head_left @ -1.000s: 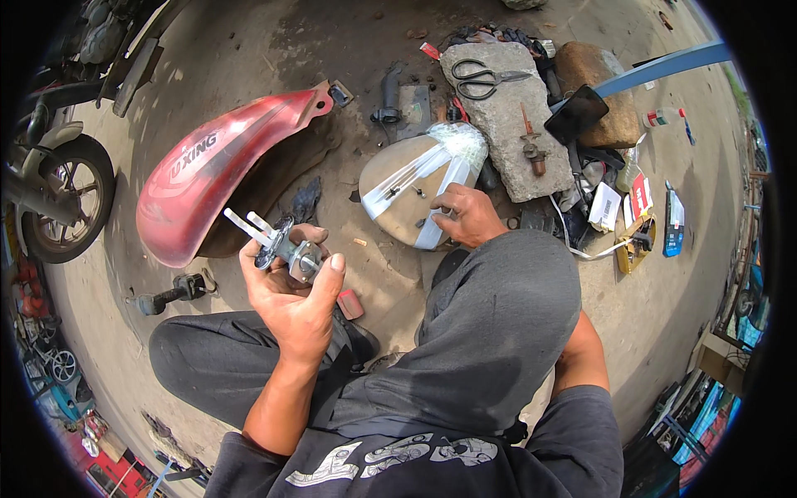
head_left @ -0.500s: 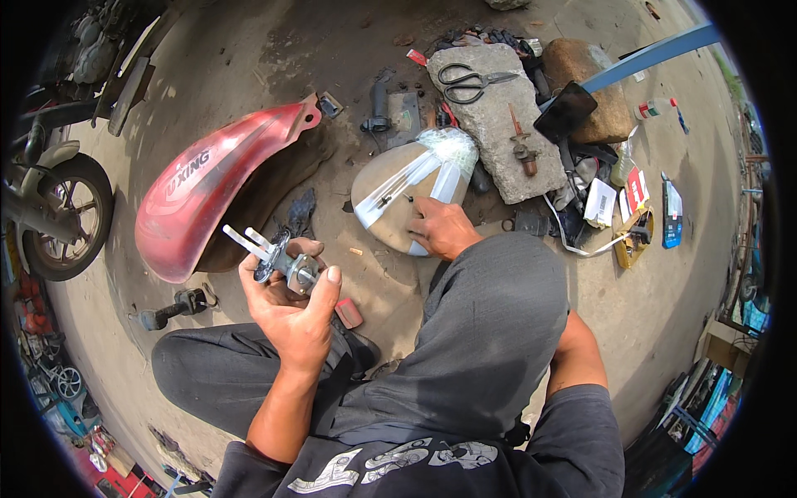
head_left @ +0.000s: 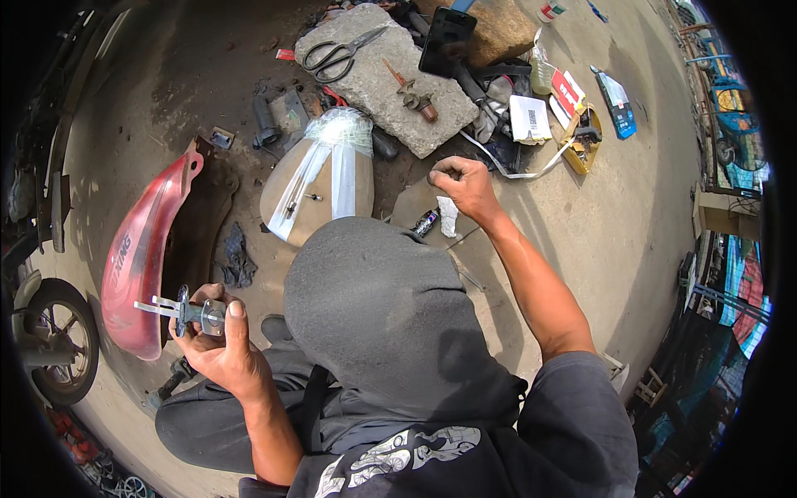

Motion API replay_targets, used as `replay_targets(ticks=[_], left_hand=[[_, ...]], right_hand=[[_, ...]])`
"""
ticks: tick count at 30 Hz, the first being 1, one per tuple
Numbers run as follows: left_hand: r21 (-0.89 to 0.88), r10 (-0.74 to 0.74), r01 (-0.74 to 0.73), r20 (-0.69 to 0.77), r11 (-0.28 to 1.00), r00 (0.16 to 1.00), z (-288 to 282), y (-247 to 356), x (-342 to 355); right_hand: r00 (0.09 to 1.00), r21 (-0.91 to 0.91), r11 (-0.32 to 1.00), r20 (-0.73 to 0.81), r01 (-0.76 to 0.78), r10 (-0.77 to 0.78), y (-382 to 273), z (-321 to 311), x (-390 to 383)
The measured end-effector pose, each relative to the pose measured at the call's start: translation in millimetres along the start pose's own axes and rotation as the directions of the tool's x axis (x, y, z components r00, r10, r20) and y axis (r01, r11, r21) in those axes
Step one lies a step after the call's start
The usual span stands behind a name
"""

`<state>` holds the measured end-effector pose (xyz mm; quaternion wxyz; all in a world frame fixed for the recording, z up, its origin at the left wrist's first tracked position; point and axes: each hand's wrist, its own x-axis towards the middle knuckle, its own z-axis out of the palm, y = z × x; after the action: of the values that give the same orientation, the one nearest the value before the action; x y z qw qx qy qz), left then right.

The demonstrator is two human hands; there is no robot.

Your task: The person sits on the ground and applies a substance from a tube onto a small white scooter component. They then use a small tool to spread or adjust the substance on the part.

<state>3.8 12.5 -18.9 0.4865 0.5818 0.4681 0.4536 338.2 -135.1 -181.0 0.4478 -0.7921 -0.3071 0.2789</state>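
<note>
My left hand (head_left: 228, 344) is closed around a metal fuel valve (head_left: 203, 315) with two pale prongs sticking out to the left. It is in front of the red motorcycle tank (head_left: 137, 257). My right hand (head_left: 466, 189) is raised over the ground beyond my knee, thumb and fingers pinched together; a small dark piece shows at the fingertips, too little to name. Below that hand are a small dark tube (head_left: 425, 222) and a crumpled white strip (head_left: 447, 216). Small metal parts (head_left: 312, 197) lie on a tan rounded pad (head_left: 328, 178) partly wrapped in clear plastic.
A stone slab (head_left: 390, 79) carries black scissors (head_left: 340, 56) and a rusty part (head_left: 411, 93). A phone (head_left: 448, 41) stands beyond it. To the right are a white box (head_left: 530, 119), a yellow container (head_left: 585, 141) and a blue package (head_left: 614, 101). A motorcycle wheel (head_left: 62, 340) is at the left.
My right hand has left the pad and moved right, now pinching above the ground. My left hand still holds the fuel valve. The view has shifted, with my knee now covering the pad's near edge.
</note>
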Motion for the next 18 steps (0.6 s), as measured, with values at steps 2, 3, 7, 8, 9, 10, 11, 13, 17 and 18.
replay_targets(ticks=[2, 3, 7, 8, 9, 10, 11, 13, 17, 18], left_hand=[[0.01, -0.011, 0.011, 0.031, 1.0, 0.999, -1.1, -1.9, -0.3], [-0.002, -0.009, 0.01, 0.038, 1.0, 0.999, 1.0, -0.1, -1.5], [-0.002, -0.006, 0.007, 0.044, 1.0, 0.999, 3.0, 1.2, -1.5], [-0.003, -0.002, 0.002, 0.044, 1.0, 0.999, 3.4, 0.8, -1.5], [-0.004, 0.002, -0.001, 0.045, 1.0, 0.999, 4.0, 0.4, -1.5], [-0.003, 0.007, -0.007, 0.04, 1.0, 0.999, 3.5, 0.0, -1.7], [-0.006, 0.015, -0.015, 0.051, 1.0, 0.999, 2.9, -0.8, -1.9], [-0.015, 0.029, -0.028, 0.071, 0.999, 0.997, 2.7, -1.8, -1.9], [-0.02, 0.027, -0.026, 0.063, 0.999, 0.998, 7.5, 0.4, -3.0], [-0.022, 0.024, -0.023, 0.056, 0.999, 0.998, 8.6, 0.7, -3.0]], right_hand=[[0.997, -0.052, 0.995, -0.02, -0.079, 0.078, 34.0, -12.2, -14.6], [0.994, -0.099, 0.989, -0.02, -0.105, 0.104, 51.4, -14.2, -21.1], [0.98, -0.112, 0.974, -0.017, -0.198, 0.197, 96.6, -6.4, -36.7], [0.972, -0.096, 0.968, -0.014, -0.233, 0.233, 102.8, -5.1, -38.5], [0.975, -0.088, 0.971, -0.008, -0.223, 0.224, 109.0, -3.8, -39.4], [0.976, -0.088, 0.972, -0.017, -0.217, 0.216, 110.2, -0.3, -38.6], [0.978, -0.089, 0.974, -0.025, -0.21, 0.209, 111.2, 3.4, -37.8], [0.978, -0.035, 0.978, -0.05, -0.206, 0.204, 116.7, 6.7, -36.8], [0.951, 0.077, 0.948, 0.008, -0.308, 0.308, 122.0, 9.2, -28.8], [0.934, 0.074, 0.931, 0.053, -0.357, 0.354, 120.2, 9.7, -25.6]])
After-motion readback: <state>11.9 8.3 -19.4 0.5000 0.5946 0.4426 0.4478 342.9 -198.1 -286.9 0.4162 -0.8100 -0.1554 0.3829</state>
